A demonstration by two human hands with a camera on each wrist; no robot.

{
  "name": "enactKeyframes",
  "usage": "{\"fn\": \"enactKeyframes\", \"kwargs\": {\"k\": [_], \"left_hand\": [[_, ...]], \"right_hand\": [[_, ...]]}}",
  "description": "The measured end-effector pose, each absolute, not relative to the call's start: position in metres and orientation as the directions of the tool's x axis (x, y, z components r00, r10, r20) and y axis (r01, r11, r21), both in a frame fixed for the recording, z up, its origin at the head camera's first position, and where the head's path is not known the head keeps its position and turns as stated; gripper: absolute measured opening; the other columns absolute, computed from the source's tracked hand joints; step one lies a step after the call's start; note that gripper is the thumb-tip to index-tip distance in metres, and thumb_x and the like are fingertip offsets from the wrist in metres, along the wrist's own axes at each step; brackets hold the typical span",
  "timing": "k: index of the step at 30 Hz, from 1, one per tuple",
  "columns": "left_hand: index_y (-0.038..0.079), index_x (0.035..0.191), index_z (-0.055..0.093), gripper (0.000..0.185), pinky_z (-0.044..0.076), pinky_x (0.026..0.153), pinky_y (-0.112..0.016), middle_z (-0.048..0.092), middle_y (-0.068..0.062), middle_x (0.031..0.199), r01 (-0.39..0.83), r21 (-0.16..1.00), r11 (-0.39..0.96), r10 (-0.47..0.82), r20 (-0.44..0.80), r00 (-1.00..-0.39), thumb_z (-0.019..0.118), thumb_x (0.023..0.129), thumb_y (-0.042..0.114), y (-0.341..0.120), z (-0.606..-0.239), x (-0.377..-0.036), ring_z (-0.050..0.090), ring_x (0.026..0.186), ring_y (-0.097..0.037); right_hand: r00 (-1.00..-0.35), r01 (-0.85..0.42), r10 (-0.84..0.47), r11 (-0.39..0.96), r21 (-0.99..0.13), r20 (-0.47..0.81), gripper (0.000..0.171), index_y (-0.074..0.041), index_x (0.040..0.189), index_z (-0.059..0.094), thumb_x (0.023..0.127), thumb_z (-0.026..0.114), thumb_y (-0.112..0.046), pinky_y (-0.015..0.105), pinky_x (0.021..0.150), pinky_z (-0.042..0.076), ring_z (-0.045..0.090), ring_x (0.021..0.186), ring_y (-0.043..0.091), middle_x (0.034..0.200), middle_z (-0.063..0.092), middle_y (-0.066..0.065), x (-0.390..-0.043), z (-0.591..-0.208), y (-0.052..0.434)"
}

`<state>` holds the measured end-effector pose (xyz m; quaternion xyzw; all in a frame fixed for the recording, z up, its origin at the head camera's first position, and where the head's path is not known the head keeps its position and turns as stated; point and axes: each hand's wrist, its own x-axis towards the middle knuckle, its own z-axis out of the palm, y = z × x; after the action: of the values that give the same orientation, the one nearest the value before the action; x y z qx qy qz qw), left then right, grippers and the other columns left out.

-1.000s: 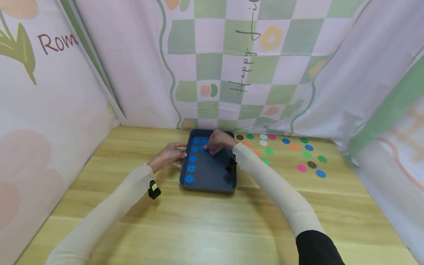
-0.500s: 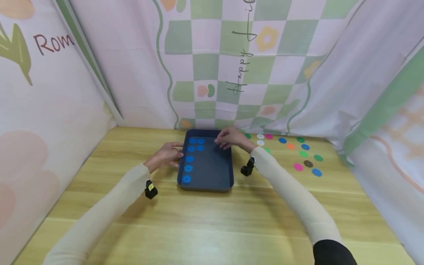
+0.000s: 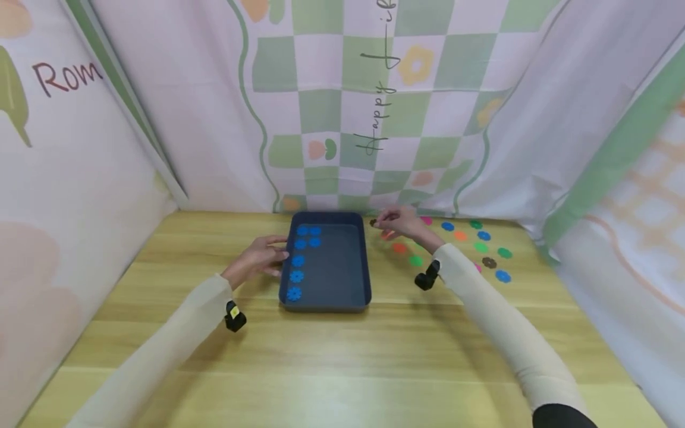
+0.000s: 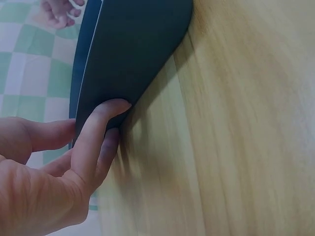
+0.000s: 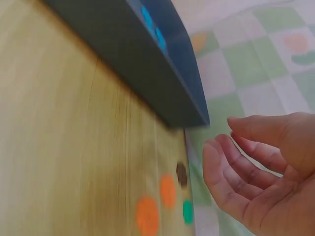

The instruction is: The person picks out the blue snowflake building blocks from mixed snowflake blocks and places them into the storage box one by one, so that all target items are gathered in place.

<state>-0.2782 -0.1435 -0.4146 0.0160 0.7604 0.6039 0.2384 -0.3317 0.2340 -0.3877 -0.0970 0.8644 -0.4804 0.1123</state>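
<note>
My left hand (image 3: 259, 255) rests against the left outer wall of a dark blue-grey tray (image 3: 339, 273). In the left wrist view its bent fingers (image 4: 91, 137) touch the tray's side near the rim and the table. Flat blue flower-shaped discs (image 3: 297, 276) lie in the tray in a left column, with a pair beside the far end. My right hand (image 3: 404, 223) hovers past the tray's far right corner, fingers loosely bent, over loose discs. A brown disc (image 3: 373, 223) lies by its fingertips; the right wrist view shows nothing between thumb and fingers.
Several orange (image 3: 399, 248), green (image 3: 504, 253), blue (image 3: 503, 276) and pink discs, plus another brown disc (image 3: 489, 263), are scattered on the wooden table (image 3: 332, 368) right of the tray. A patterned curtain (image 3: 364, 119) hangs along the back edge.
My right hand has come out of the tray and moved right to the loose discs, uncovering the blue discs at the far end. My left hand stays at the tray's side.
</note>
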Motion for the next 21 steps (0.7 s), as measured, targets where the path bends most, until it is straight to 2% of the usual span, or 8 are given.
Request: {"fn": "enactKeyframes", "kwargs": {"k": [3,5,7,10,12,18,21], "left_hand": [[0.004,0.165,0.028,0.061,0.066,0.073,-0.03,0.038,-0.033,0.16,-0.272,0.927,0.26,0.307,-0.346,-0.887,0.05,0.109,0.002,-0.143,-0.415,-0.278,0.058,0.133,-0.045],[0.004,0.165,0.028,0.061,0.066,0.073,-0.03,0.038,-0.032,0.16,-0.279,0.926,0.254,0.304,-0.35,-0.886,0.05,0.109,0.002,-0.143,-0.415,-0.278,0.06,0.131,-0.044],[0.005,0.165,0.028,0.061,0.066,0.074,-0.029,0.038,-0.032,0.161,-0.282,0.926,0.251,0.304,-0.352,-0.885,0.05,0.109,0.002,-0.144,-0.415,-0.278,0.061,0.13,-0.044],[0.005,0.166,0.027,0.061,0.066,0.075,-0.029,0.037,-0.031,0.162,-0.286,0.925,0.251,0.31,-0.357,-0.881,0.05,0.109,0.003,-0.145,-0.415,-0.278,0.061,0.13,-0.043],[0.005,0.166,0.027,0.062,0.066,0.076,-0.03,0.036,-0.031,0.162,-0.287,0.925,0.25,0.314,-0.358,-0.879,0.05,0.109,0.003,-0.145,-0.415,-0.279,0.06,0.131,-0.043],[0.007,0.166,0.027,0.062,0.065,0.072,-0.027,0.036,-0.03,0.163,-0.3,0.921,0.249,0.317,-0.37,-0.873,0.051,0.109,0.005,-0.148,-0.414,-0.278,0.059,0.133,-0.041],[0.008,0.166,0.028,0.062,0.065,0.072,-0.027,0.036,-0.029,0.163,-0.312,0.919,0.242,0.314,-0.379,-0.871,0.052,0.109,0.006,-0.148,-0.415,-0.279,0.058,0.134,-0.039]], "right_hand": [[-0.966,-0.038,-0.235,0.541,-0.84,-0.108,0.028,0.012,0.122,0.063,0.105,0.064,-0.01,0.058,0.096,0.06,0.071,0.104,0.043,0.123,0.067,0.033,-0.332,-0.389,0.253],[-0.972,-0.021,-0.207,0.557,-0.83,-0.114,0.029,0.011,0.125,0.062,0.106,0.062,-0.011,0.057,0.097,0.06,0.07,0.105,0.041,0.127,0.065,0.034,-0.332,-0.389,0.266],[-0.98,-0.01,-0.17,0.561,-0.827,-0.104,0.028,0.012,0.124,0.061,0.106,0.061,-0.009,0.052,0.095,0.062,0.072,0.099,0.034,0.124,0.066,0.032,-0.333,-0.391,0.281],[-0.991,-0.01,-0.115,0.554,-0.832,-0.065,0.027,0.014,0.121,0.06,0.105,0.062,-0.007,0.038,0.085,0.065,0.071,0.087,0.015,0.115,0.071,0.023,-0.333,-0.393,0.301],[-0.995,-0.019,-0.095,0.548,-0.836,-0.04,0.026,0.016,0.121,0.059,0.105,0.06,-0.005,0.032,0.081,0.065,0.069,0.084,0.01,0.113,0.071,0.021,-0.332,-0.396,0.315],[-1.0,0.015,-0.001,0.593,-0.805,-0.019,0.03,0.014,0.126,0.059,0.107,0.055,-0.008,0.032,0.088,0.064,0.068,0.091,0.015,0.124,0.064,0.029,-0.334,-0.404,0.346],[-0.999,0.032,0.049,0.613,-0.789,-0.002,0.03,0.014,0.127,0.059,0.106,0.057,-0.007,0.031,0.087,0.064,0.067,0.091,0.014,0.125,0.062,0.032,-0.334,-0.406,0.353]]}}
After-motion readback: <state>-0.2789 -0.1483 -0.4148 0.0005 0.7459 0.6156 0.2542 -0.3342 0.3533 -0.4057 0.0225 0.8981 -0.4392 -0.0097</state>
